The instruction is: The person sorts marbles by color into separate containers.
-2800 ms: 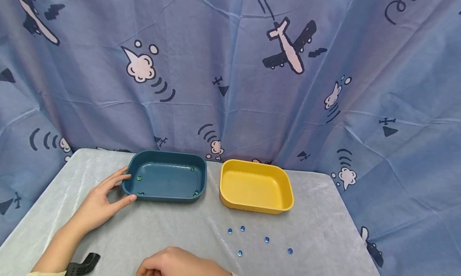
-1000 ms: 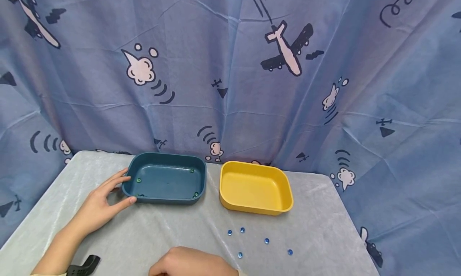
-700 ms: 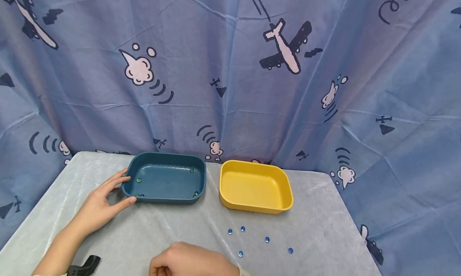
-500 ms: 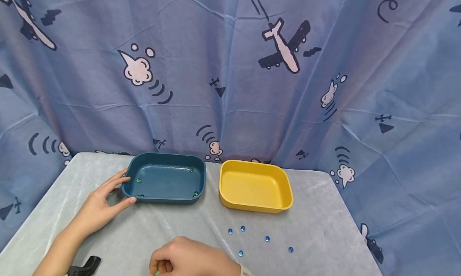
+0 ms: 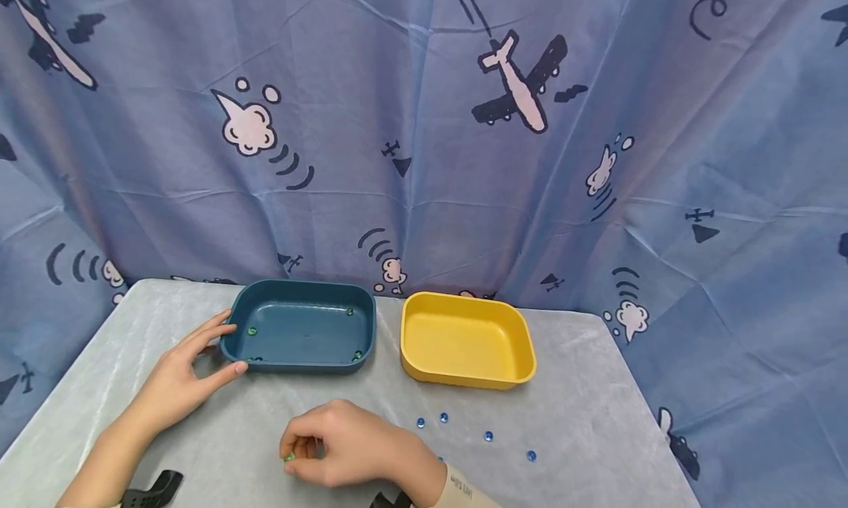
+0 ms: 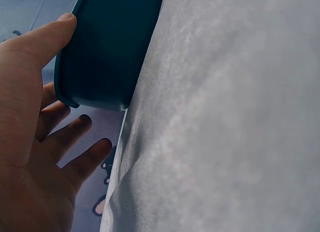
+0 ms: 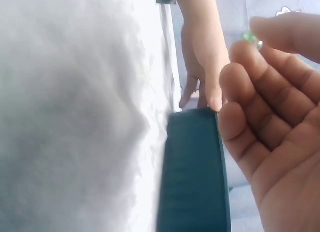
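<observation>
In the head view my right hand [image 5: 347,443] is above the cloth in front of the blue tray, pinching a small green marble [image 5: 288,456] between thumb and fingertips. The right wrist view also shows this green marble [image 7: 250,37], slightly blurred. My left hand [image 5: 177,381] rests its thumb and fingertips on the left end of the dark blue tray [image 5: 298,367]; from the left wrist, the thumb lies on the tray's [image 6: 107,56] rim and several fingers are extended. Several green marbles, one at the left [image 5: 252,331], lie inside that tray.
A yellow tray [image 5: 464,380] stands to the right of the blue one. Several blue marbles, one at the far right [image 5: 531,456], lie on the grey cloth in front; one is partly behind my right wrist. A patterned curtain [image 5: 424,140] hangs behind the table.
My right hand has come up from the bottom edge, forward over the cloth, bringing the green marble into view. My left hand stays at the blue tray. The head view has shifted slightly.
</observation>
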`<state>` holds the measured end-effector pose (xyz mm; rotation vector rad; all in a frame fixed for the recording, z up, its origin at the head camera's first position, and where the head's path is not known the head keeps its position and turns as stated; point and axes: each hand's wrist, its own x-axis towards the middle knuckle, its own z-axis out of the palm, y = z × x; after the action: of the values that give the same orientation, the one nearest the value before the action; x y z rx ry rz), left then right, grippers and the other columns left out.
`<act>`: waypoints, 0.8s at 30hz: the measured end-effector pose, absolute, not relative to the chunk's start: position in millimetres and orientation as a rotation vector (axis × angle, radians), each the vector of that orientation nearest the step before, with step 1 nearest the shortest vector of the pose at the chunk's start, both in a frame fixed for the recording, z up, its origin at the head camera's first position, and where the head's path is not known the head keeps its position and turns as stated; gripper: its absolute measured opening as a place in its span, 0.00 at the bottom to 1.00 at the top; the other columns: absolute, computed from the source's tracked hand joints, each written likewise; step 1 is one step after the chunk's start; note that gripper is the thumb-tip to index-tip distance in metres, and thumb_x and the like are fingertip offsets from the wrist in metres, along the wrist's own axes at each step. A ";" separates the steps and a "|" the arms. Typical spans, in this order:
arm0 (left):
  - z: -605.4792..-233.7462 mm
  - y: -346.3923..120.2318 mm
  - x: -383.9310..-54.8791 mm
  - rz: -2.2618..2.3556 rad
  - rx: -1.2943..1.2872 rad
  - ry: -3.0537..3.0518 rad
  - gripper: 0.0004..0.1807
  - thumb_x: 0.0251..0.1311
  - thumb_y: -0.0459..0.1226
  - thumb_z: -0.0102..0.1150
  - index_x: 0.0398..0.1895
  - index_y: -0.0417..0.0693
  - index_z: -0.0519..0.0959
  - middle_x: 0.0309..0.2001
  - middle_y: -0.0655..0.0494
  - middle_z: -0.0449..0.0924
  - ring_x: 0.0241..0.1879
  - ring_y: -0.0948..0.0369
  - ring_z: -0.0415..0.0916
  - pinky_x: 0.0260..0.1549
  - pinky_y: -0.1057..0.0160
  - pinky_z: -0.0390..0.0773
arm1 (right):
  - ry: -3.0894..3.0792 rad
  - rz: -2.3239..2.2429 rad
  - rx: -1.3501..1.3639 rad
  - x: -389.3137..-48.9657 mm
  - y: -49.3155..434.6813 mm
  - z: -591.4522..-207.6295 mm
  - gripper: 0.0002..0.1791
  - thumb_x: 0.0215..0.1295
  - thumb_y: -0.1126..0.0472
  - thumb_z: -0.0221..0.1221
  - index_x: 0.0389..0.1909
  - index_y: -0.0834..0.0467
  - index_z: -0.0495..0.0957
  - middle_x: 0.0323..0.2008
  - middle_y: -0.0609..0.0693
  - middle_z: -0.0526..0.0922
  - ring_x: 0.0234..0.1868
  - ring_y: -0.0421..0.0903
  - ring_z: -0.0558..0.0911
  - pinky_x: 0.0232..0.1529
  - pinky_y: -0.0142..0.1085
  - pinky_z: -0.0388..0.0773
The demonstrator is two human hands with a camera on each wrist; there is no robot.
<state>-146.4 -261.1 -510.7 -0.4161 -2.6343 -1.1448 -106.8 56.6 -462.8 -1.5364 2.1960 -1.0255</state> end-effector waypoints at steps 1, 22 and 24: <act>-511.0 -261.1 -146.2 -1.142 -0.422 -2.632 0.36 0.65 0.47 0.80 0.74 0.48 0.78 0.82 0.53 0.66 0.67 0.62 0.75 0.56 0.84 0.70 | 2.207 -1.036 -1.542 -108.5 56.6 -461.8 0.02 0.77 0.63 0.68 0.45 0.52 0.85 0.33 0.37 0.84 0.35 0.18 0.74 0.42 0.17 0.81; -512.5 -260.3 -146.6 -1.152 -0.435 -2.603 0.36 0.64 0.45 0.81 0.73 0.48 0.79 0.82 0.52 0.67 0.68 0.84 0.62 0.57 0.88 0.67 | 2.341 -1.343 -1.359 -156.1 72.8 -446.7 0.05 0.73 0.67 0.70 0.45 0.56 0.87 0.37 0.44 0.89 0.39 0.28 0.80 0.43 0.34 0.89; -512.5 -260.3 -146.7 -1.158 -0.433 -2.596 0.36 0.63 0.45 0.82 0.73 0.49 0.79 0.82 0.53 0.68 0.67 0.86 0.62 0.56 0.88 0.67 | 2.356 -1.371 -1.314 -161.3 74.7 -447.1 0.04 0.74 0.66 0.70 0.46 0.56 0.87 0.37 0.44 0.88 0.39 0.29 0.81 0.43 0.35 0.89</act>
<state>-146.7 -260.3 -512.5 -0.4328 -2.5960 -1.1582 -161.3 74.7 -447.1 -1.3142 2.3557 -1.3711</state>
